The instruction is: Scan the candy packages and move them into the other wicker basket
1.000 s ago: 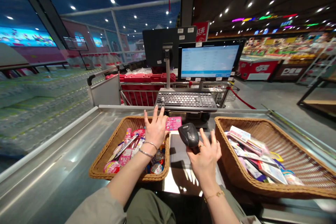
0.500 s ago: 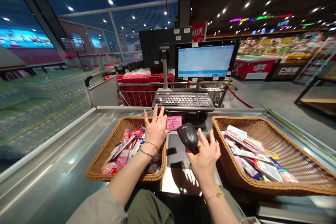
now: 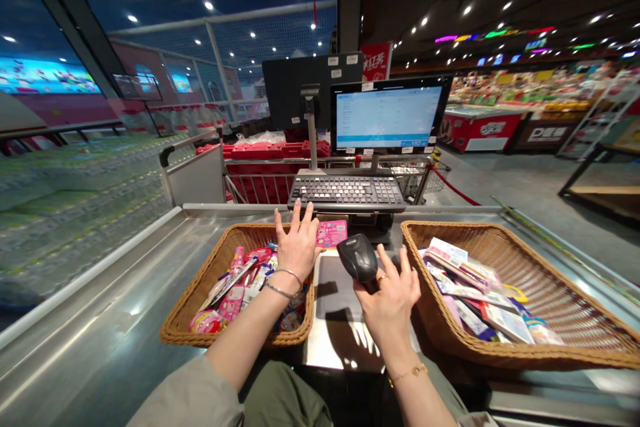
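Note:
My left hand (image 3: 299, 243) is over the right rim of the left wicker basket (image 3: 175, 307), fingers stretched toward the keyboard. A flat pink pack (image 3: 332, 233) with printed pictures is held at its thumb side; the fingers hide part of it. My right hand (image 3: 393, 293) holds a black barcode scanner (image 3: 357, 258) by its mostly hidden handle, the other fingers loosely extended. The scanner's head points toward the pink pack, apart from it. Small packaged goods (image 3: 233, 303), many pink, lie in the left basket. The right wicker basket (image 3: 520, 250) contains several flat packs (image 3: 480, 293).
A black keyboard (image 3: 347, 190) stands beyond my hands, below a lit monitor (image 3: 390, 117). Between the baskets lies a dark grey plate (image 3: 337, 293) in the metal counter (image 3: 115, 307). Shopping carts (image 3: 260, 183) and red crates (image 3: 270, 150) are behind the counter.
The view has shifted very slightly. Both hands, the pink pack and the scanner keep nearly the same positions.

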Tool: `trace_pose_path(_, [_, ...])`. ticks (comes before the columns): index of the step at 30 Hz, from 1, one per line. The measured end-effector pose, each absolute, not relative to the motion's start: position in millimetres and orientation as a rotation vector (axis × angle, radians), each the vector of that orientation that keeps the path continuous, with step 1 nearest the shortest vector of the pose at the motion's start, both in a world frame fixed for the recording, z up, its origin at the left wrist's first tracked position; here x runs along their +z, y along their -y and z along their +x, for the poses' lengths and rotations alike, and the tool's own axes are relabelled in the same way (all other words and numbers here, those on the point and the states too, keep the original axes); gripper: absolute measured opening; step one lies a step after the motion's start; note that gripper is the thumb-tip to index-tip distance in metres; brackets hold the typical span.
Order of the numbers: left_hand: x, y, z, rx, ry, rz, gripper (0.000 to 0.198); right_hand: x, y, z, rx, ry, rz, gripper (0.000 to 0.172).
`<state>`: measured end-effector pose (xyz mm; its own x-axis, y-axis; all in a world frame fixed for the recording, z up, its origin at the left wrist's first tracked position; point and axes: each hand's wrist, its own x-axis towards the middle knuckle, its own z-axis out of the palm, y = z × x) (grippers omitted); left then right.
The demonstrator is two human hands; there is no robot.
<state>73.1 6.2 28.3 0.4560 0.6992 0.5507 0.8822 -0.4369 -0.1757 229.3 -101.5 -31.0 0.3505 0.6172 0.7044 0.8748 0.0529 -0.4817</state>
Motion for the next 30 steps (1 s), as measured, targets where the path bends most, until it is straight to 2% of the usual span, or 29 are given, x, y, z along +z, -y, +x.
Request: trace_pose_path(30, [40,11,140,-0.624,1.263,-2.383,0.054,-14,129,281,-0.497,1.162,-1.728,0.026])
